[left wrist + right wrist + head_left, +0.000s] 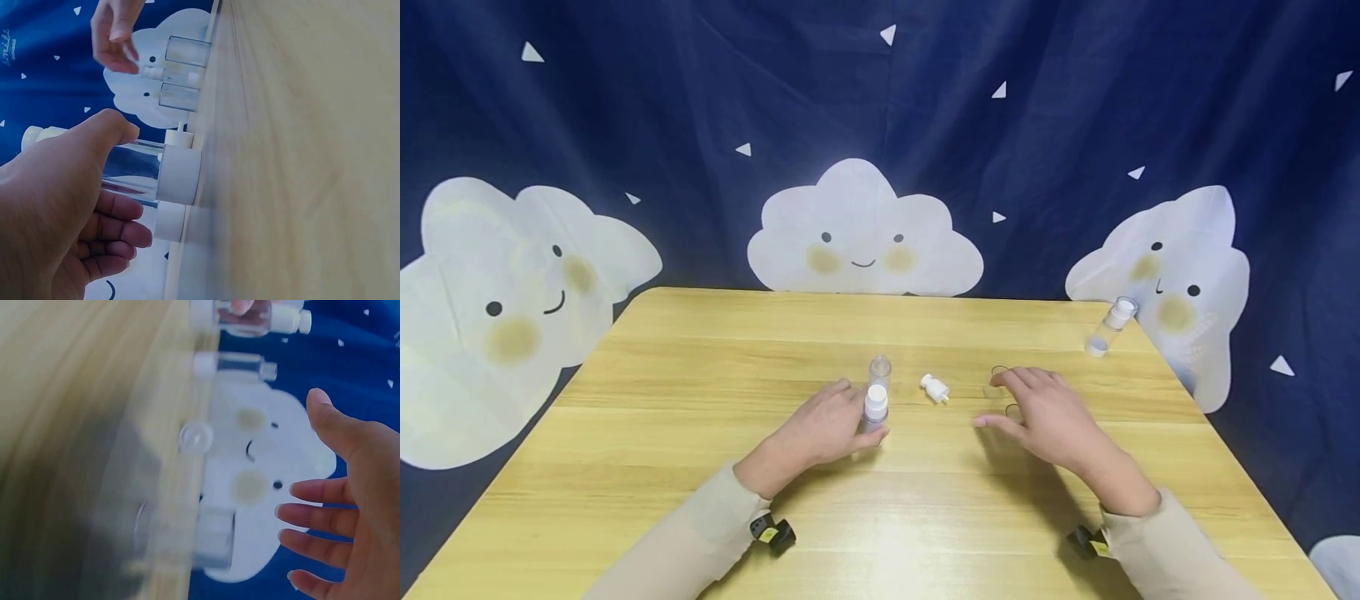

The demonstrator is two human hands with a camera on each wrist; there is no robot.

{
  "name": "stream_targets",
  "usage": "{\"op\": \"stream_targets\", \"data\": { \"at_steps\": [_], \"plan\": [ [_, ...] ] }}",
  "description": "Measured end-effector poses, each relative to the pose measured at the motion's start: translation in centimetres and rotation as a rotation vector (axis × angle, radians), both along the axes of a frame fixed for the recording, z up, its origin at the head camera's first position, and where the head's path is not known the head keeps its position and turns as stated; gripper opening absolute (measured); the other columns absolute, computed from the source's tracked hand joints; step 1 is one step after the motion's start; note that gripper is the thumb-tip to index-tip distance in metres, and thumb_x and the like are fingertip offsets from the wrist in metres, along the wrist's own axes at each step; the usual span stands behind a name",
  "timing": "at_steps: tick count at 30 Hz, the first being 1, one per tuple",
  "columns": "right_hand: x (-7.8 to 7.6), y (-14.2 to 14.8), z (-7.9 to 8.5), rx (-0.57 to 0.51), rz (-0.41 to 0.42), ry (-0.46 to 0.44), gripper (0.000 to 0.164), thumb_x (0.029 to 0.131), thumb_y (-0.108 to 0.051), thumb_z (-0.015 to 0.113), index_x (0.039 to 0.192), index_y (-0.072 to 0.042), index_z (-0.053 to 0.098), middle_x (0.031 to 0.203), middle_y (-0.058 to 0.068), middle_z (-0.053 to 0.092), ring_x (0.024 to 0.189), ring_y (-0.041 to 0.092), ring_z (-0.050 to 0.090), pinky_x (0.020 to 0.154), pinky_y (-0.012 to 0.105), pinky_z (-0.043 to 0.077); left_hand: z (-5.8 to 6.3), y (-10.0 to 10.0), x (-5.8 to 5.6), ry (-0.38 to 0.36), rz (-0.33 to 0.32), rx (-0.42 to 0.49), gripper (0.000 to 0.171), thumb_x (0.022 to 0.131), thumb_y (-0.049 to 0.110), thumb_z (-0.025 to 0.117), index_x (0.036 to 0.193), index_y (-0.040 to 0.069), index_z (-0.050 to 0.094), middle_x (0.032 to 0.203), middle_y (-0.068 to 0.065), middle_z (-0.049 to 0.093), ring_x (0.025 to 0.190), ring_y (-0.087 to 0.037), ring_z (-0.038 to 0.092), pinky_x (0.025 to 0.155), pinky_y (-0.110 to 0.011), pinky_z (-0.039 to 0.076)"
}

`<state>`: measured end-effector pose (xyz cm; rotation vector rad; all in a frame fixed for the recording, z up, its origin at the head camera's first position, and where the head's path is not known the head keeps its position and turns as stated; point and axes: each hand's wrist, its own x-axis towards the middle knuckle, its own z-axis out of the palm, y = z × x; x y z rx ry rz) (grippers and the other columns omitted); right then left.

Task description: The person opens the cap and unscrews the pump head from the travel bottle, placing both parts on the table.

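Observation:
My left hand holds a clear pump bottle with a white top, thumb on the near side. Its white base stands at the tabletop in the left wrist view. Just behind it is a second clear bottle, without a pump head and with a white base. A loose white pump head lies to the right of the bottles. My right hand hovers with spread fingers over two clear cylindrical caps, partly hidden beneath it; nothing is between its fingers. One clear cap shows blurred in the right wrist view.
At the table's back right corner stands another clear pump bottle with a white top and base. The wooden table ends at a dark blue curtain printed with white clouds.

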<state>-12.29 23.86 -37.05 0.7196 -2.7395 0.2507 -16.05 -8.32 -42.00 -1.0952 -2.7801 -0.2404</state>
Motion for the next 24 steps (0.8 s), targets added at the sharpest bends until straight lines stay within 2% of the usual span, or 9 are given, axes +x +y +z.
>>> {"op": "stream_targets", "data": {
  "at_steps": [7,13,19,24],
  "plan": [
    [-0.9,-3.7,-0.1,-0.01,0.085,-0.009,0.06,0.085,-0.062,0.064,0.114,-0.009,0.063,0.111,0.004,0.065,0.109,0.03,0.059,0.096,0.052,0.042,-0.1,-0.1,0.1,-0.003,0.006,0.006,0.055,0.092,0.055,0.057,0.117,0.006,0.06,0.094,-0.001,0.063,0.079,-0.016,0.048,0.073,-0.031,0.046],
    [-1.6,-6.7,-0.3,-0.01,0.123,-0.034,0.057,0.086,-0.063,0.061,0.113,-0.013,0.063,0.112,0.002,0.065,0.11,0.027,0.059,0.094,0.05,0.044,-0.2,-0.1,0.2,0.053,0.006,-0.009,0.06,0.092,0.058,0.055,0.117,0.004,0.062,0.101,-0.005,0.064,0.087,-0.018,0.049,0.081,-0.034,0.047],
    [-2.1,-8.8,-0.3,-0.022,0.139,-0.059,0.059,0.087,-0.065,0.058,0.115,-0.013,0.063,0.112,0.001,0.065,0.11,0.026,0.059,0.096,0.05,0.043,0.0,-0.1,0.2,0.064,0.004,-0.034,0.063,0.092,0.057,0.054,0.12,0.001,0.061,0.107,-0.007,0.064,0.09,-0.019,0.051,0.083,-0.033,0.047],
    [-2.5,-10.0,-0.4,-0.031,0.139,-0.102,0.057,0.087,-0.063,0.061,0.116,-0.014,0.063,0.114,0.001,0.065,0.113,0.027,0.058,0.099,0.049,0.042,0.1,-0.2,0.1,0.065,-0.01,-0.034,0.06,0.093,0.056,0.053,0.119,0.003,0.061,0.102,-0.004,0.064,0.085,-0.017,0.048,0.078,-0.031,0.046]
  ]
}}
